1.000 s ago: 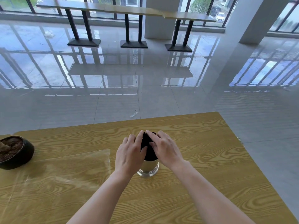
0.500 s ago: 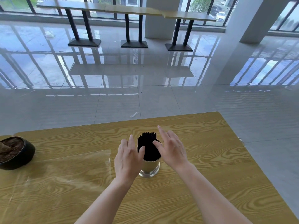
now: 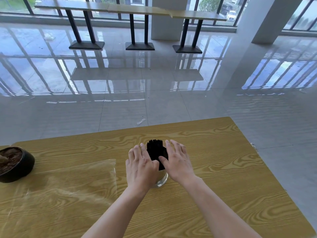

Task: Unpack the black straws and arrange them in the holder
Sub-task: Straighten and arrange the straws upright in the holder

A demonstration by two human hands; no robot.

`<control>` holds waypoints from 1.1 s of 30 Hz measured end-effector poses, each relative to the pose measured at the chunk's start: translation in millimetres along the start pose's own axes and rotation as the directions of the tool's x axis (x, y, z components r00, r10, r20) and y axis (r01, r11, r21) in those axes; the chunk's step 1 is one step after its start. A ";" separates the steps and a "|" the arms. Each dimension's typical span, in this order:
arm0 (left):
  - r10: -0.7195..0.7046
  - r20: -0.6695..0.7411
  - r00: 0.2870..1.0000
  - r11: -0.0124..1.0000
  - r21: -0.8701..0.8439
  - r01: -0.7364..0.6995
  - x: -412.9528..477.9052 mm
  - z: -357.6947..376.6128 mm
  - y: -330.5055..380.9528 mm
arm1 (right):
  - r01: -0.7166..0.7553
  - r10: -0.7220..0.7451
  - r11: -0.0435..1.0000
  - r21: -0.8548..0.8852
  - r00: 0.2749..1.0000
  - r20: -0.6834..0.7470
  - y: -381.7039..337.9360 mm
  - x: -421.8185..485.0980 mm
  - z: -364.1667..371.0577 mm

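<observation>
A tight bundle of black straws (image 3: 155, 149) stands upright in a shiny metal holder (image 3: 161, 180) near the middle of the wooden table (image 3: 223, 160). My left hand (image 3: 139, 166) lies flat against the bundle's left side, fingers straight. On the right side my right hand (image 3: 177, 162) does the same, its thumb touching the straws low down. Both hands press the bundle between them and neither curls around it. Most of the holder is hidden behind my hands.
An empty clear plastic wrapper (image 3: 68, 186) lies flat on the table to the left. At the table's left edge sits a dark bowl (image 3: 15, 164) with brown contents. Beyond the far table edge is glossy tiled floor with a long bar table (image 3: 133, 11).
One second ago both hands covered the top of the straws. They then parted and dropped, and now they close in again on the bundle's sides, with its top showing.
</observation>
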State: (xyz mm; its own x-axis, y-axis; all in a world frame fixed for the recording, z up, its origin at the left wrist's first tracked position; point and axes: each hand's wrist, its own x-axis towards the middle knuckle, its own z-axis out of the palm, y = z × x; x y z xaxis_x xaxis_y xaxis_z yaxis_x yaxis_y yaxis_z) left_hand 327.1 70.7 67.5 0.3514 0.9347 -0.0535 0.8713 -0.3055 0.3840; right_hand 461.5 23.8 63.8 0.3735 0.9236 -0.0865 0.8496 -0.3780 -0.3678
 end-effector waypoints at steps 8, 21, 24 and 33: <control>0.005 0.048 0.999 0.999 -0.035 -0.004 -0.3 -0.3 3.0 | 0.000 -0.001 1.000 0.027 0.999 0.044 -2.4 -1.0 0.5; -0.001 0.041 0.999 0.996 -0.092 0.005 -4.4 -5.1 -1.5 | -0.035 0.028 0.993 0.115 0.998 0.062 0.9 -8.2 -6.1; -0.010 0.018 1.000 0.993 -0.115 0.012 -6.5 -13.1 -8.1 | 0.009 -0.005 0.990 0.139 1.000 -0.023 -0.1 -12.6 -12.5; -0.063 -0.114 0.991 0.996 -0.064 0.056 -28.5 -50.0 -46.1 | 0.179 -0.121 0.960 0.217 0.959 -0.255 -12.3 -19.0 -39.2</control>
State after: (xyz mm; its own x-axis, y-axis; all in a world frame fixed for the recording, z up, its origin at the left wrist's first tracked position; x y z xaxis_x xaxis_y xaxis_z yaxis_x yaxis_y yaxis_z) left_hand 259.8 67.3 97.3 0.2542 0.9668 0.0277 0.8660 -0.2403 0.4385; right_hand 458.5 8.4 106.3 0.3502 0.9155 0.1979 0.8014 -0.1835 -0.5693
